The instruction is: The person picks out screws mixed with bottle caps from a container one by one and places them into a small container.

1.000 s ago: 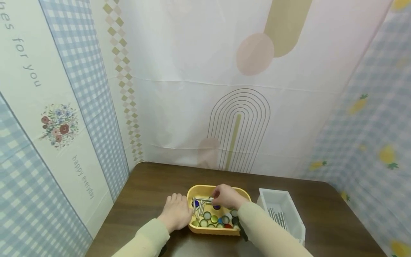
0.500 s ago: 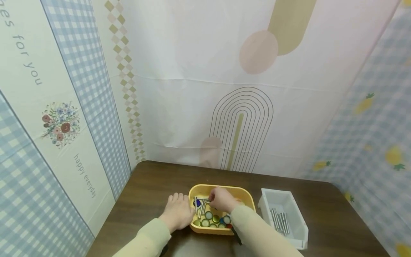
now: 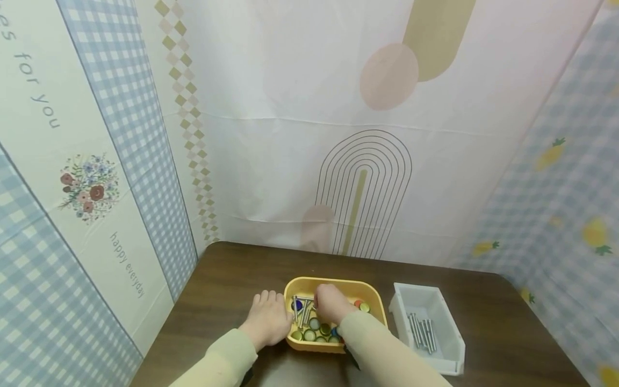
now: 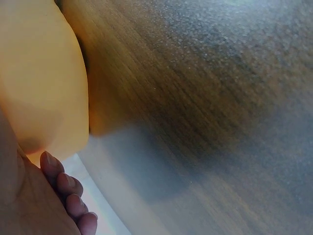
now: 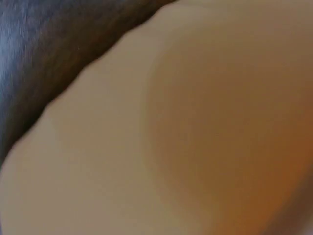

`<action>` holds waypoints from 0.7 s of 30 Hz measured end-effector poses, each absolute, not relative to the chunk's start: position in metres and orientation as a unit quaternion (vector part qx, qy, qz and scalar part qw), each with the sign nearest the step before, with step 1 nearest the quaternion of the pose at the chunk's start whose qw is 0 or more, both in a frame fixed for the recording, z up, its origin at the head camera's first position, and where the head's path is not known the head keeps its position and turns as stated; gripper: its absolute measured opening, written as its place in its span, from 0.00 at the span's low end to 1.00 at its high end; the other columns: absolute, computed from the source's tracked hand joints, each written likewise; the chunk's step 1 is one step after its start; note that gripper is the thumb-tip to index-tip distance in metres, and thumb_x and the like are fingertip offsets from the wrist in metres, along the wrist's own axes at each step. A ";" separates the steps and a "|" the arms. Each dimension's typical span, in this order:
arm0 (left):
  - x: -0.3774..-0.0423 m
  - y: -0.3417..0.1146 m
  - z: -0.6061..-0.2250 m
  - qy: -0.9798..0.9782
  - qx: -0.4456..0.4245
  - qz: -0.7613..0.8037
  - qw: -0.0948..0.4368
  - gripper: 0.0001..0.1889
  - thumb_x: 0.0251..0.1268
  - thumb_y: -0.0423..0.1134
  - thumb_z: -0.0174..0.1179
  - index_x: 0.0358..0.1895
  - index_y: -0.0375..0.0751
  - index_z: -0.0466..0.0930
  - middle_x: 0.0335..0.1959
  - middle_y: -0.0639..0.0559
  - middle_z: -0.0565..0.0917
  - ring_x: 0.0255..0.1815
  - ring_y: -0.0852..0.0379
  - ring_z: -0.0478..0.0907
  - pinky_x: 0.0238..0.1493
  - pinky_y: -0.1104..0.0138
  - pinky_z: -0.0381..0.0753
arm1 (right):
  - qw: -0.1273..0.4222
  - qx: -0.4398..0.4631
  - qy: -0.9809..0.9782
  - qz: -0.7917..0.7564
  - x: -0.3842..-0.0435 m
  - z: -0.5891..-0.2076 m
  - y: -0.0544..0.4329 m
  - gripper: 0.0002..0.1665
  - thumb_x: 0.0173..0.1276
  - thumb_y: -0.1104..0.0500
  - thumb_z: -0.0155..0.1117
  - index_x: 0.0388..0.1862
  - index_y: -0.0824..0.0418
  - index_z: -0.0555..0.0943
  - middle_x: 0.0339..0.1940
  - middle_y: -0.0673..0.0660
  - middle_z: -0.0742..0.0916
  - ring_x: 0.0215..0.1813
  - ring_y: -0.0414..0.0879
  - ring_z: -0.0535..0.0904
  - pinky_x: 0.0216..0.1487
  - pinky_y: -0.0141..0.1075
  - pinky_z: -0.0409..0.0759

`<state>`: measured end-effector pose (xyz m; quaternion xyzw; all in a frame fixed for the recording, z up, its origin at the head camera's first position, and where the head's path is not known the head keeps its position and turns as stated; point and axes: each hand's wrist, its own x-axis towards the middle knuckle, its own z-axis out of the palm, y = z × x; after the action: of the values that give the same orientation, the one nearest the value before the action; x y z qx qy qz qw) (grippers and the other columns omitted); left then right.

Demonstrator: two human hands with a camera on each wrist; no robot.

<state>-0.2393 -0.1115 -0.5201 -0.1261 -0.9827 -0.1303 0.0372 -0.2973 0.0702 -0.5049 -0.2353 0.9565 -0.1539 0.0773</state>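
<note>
In the head view, a yellow plastic basket point(image 3: 358, 284) holds several long metal screws point(image 3: 304, 316) at its left. Several bottle caps point(image 3: 309, 335) lie along its near side. My left hand point(image 3: 268, 320) rests against the basket's left wall, its fingers pointing away from me. The left wrist view shows that palm against the yellow wall point(image 4: 54, 88), with the fingers loosely bent. My right hand point(image 3: 332, 303) reaches down inside the basket, just right of the screws. Its fingertips are hidden, so whether it holds anything does not show. Blurred yellow wall point(image 5: 122, 147) fills most of the right wrist view.
A white open-front bin point(image 3: 452, 328) stands right of the basket, with several metal screws point(image 3: 422, 333) inside. Both containers are on a dark wooden table point(image 3: 242, 269). An orange and a green cap point(image 3: 364, 307) lie at the basket's right. Patterned cloth point(image 3: 271, 172) hangs behind the table.
My right hand has turned and lowered slightly inside the basket, its fingertips now hidden, and caps at the right have come into view. The left hand stays at the basket's side.
</note>
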 end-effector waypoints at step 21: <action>-0.240 -0.111 -0.528 -0.981 -0.116 -0.153 0.019 0.17 0.66 0.48 0.49 0.37 0.34 0.71 0.29 0.48 0.65 0.36 0.48 0.61 0.43 0.52 0.61 | 0.072 -0.219 0.960 -0.157 -0.294 -0.506 0.073 0.28 0.51 0.76 0.57 0.07 0.51 0.57 0.06 0.42 0.54 0.13 0.40 0.49 0.16 0.33 0.54</action>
<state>-0.2404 -0.1106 -0.5279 -0.1157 -0.9812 -0.1530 0.0191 -0.2940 0.0727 -0.5060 -0.2192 0.9602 -0.1571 0.0723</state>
